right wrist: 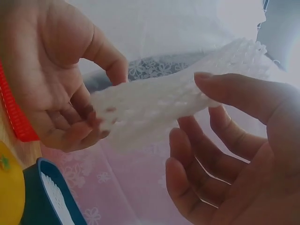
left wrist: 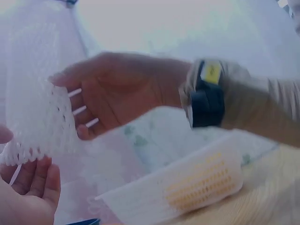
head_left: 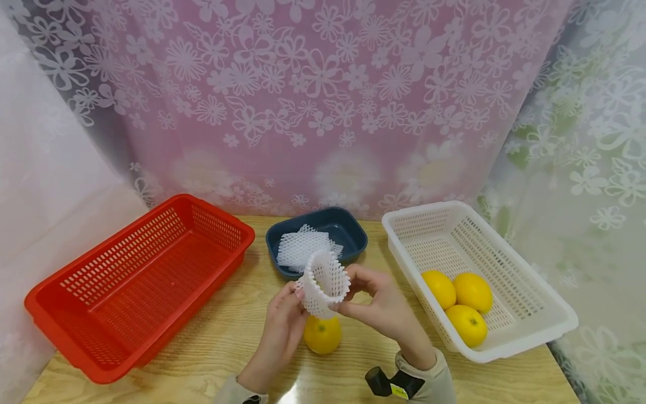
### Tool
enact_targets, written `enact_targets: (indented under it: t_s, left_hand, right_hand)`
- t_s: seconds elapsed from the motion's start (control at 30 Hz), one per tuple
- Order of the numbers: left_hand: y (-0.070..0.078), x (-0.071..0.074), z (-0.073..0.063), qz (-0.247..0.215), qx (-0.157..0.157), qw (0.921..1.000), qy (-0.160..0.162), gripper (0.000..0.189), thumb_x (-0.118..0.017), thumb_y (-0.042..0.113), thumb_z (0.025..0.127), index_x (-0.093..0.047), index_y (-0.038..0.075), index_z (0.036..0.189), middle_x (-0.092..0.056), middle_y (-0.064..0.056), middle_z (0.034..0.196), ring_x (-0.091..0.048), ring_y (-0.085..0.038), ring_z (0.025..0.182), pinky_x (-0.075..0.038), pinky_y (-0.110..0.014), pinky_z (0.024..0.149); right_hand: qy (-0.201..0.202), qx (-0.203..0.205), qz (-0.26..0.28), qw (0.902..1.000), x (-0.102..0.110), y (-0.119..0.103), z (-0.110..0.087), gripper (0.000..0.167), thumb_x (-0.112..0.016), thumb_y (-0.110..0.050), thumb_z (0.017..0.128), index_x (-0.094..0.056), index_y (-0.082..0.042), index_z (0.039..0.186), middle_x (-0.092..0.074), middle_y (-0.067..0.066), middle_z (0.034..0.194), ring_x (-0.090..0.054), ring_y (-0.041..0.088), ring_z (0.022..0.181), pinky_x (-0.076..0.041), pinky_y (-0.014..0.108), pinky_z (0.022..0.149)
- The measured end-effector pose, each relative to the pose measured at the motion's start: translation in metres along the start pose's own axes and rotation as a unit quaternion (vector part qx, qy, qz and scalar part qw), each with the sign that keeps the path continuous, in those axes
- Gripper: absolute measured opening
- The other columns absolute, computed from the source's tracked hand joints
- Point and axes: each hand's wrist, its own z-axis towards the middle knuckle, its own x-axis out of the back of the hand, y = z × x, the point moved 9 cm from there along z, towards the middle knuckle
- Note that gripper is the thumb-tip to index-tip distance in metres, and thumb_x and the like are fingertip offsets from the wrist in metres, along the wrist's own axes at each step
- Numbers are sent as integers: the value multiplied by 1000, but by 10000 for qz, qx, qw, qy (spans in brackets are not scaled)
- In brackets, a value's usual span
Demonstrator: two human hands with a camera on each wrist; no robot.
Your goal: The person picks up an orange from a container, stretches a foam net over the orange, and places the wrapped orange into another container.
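Note:
A white foam fruit net [head_left: 323,286] is held up between both hands, its round mouth spread wide in the head view. My left hand [head_left: 285,322] pinches one side of it, and my right hand [head_left: 381,306] pinches the opposite side between thumb and fingers. In the right wrist view the net [right wrist: 154,108] stretches as a sleeve from one hand to the other. Below the net, a yellow orange-like fruit [head_left: 323,335] sits on the table, its top partly hidden by the net.
Behind the hands stands a dark blue bin [head_left: 348,230] holding more foam nets [head_left: 303,247]. To the left is a red basket [head_left: 166,280]. At the right, a white basket [head_left: 504,269] holds three yellow fruits [head_left: 466,325]. A floral curtain [head_left: 323,112] hangs behind the table.

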Motion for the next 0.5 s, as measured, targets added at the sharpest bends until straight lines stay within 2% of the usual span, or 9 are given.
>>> enact_targets:
  t_s: [0.13,0.2,0.27,0.33,0.4,0.5]
  left_hand:
    - [-6,-3,-1,-685,526,9962,104,28,-33,8,101,-56,9,118,-54,-5,122,-52,-17,111,-41,-30,101]
    - [-9,-4,-2,-927,737,9927,207,32,-28,10,101,-48,8,126,-50,-6,129,-49,-19,118,-39,-32,104]
    - [-12,-5,-3,-1156,919,9886,286,36,-22,13,100,-40,8,132,-44,-7,136,-45,-20,123,-36,-33,106]
    - [-13,-8,-4,-1448,1011,9838,297,43,-19,14,99,-31,7,140,-36,-9,143,-39,-23,130,-34,-35,108]
    - [-13,-11,-4,-1714,1015,9798,188,49,-16,16,98,-22,6,146,-28,-10,149,-32,-24,134,-31,-36,109]
    - [-11,-15,-6,-1972,995,9753,54,57,-14,16,97,-10,6,153,-17,-10,156,-23,-25,139,-26,-37,112]
  right_hand:
    - [-288,-6,370,9989,-4,4,0,30,-79,2,78,-67,0,106,-68,9,96,-62,16,81,-56,36,70]
    - [-421,-24,825,9957,-7,8,0,28,-77,2,82,-65,3,108,-67,8,98,-62,16,85,-56,34,73]
    - [-466,-145,1444,9883,-9,15,-2,23,-72,0,87,-64,3,108,-67,6,100,-62,15,88,-55,32,75]
    - [-412,-289,1985,9788,-10,24,-5,15,-64,-2,93,-64,-1,109,-66,3,99,-61,14,88,-54,30,76]
    - [-240,-548,2411,9687,-12,35,-9,16,-55,-5,99,-64,-7,112,-65,-1,100,-60,13,87,-53,28,76]
    - [132,-1045,2613,9595,-15,52,-16,22,-45,-8,103,-62,-16,115,-62,-4,104,-58,11,90,-51,28,80]
